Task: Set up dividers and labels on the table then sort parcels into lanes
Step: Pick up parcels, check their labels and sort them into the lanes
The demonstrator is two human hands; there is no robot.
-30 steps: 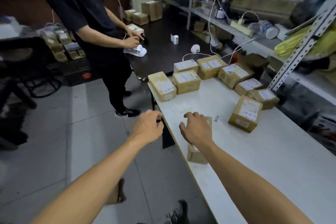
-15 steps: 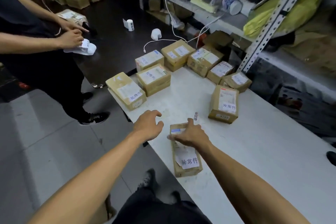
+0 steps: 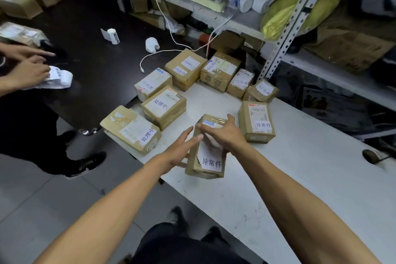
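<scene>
- Nearest parcel (image 3: 205, 152), labelled 异常件, now lifted and tilted off the white worktop (image 3: 300, 178), where half a second ago lay flat at the near edge.
- Right hand (image 3: 222, 133) draped over its top, fingers (image 3: 205, 127) curled down round the far end, thumb side wrapping the right edge: clamped on the box.
- Left hand (image 3: 182, 148) moved in from the bare worktop to the box's left face at about 9 o'clock, fingers straight and slightly apart, steadying rather than gripping.
- Meaning for the task: sorting step under way; likely destination the other 异常件 box (image 3: 256, 122) at 1 o'clock, just beside, forming that lane.
- Further back, two 处理中 boxes (image 3: 164, 106) at 10 to 11 o'clock, more labelled boxes (image 3: 185, 68) at 12 o'clock, unmoved between frames.
- No dividers visible anywhere on the worktop.
- Compared with a second ago: view tipped lower and closer; bystander's hands (image 3: 27, 70) at 9 o'clock on the dark table with the white label roll (image 3: 57, 77), much as before.
</scene>
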